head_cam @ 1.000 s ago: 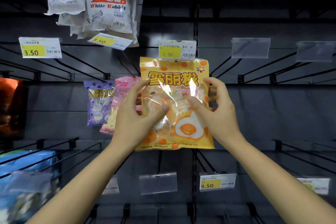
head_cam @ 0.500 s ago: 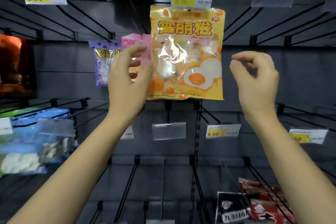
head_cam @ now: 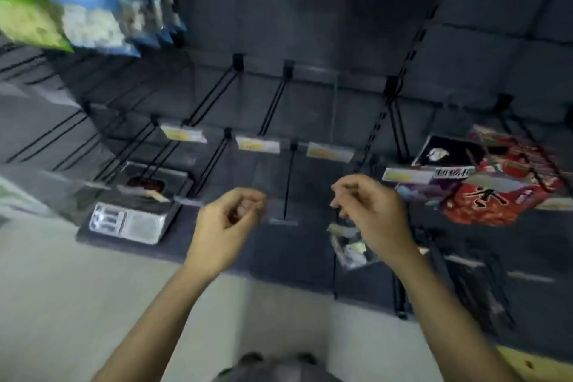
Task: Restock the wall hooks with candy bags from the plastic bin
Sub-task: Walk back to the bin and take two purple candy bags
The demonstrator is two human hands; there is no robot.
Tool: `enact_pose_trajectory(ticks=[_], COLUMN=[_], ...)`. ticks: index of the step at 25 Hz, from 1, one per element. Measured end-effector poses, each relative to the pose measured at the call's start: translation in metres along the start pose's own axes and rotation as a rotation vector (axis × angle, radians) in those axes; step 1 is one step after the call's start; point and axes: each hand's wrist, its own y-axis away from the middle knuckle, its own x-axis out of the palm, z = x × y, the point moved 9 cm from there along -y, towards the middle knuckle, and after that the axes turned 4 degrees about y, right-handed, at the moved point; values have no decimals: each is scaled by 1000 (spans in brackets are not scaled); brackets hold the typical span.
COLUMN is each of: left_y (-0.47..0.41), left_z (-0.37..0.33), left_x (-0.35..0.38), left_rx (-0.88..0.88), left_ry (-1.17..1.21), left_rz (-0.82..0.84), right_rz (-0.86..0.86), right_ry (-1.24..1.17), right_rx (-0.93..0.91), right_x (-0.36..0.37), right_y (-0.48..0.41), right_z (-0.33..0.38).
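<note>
Wall hooks (head_cam: 286, 177) project from the back panel (head_cam: 310, 25) in rows, each tipped with a price tag (head_cam: 258, 144). Hanging bags (head_cam: 93, 0) occupy the upper left. More packets (head_cam: 496, 177) hang at the right. A boxed item (head_cam: 133, 214) sits low on the left, above the floor (head_cam: 77, 304).

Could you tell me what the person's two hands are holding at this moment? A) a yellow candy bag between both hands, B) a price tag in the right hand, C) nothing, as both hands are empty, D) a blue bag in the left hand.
C: the left hand and the right hand are both loosely curled in front of bare black hooks, with no bag or tag between the fingers.
</note>
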Motion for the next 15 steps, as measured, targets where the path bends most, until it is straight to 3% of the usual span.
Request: enact_pose_trajectory(ticks=[4,8,11,15], left_y=[82,165,212,278], left_z=[133,206,219,203], left_x=[-14,-31,-55,-62], left_rx=[-472,-787,-920,-996], left_ry=[-86,-226,-231,-232], left_rz=[-22,-22,-232,-607], right_rz=[226,520,681,1001], right_ry=[97,160,219,335], right_rx=[298,493,412,85], right_x=[98,161,187,223], right_y=[63,118,114,103], right_z=[-122,-191,-191,-170])
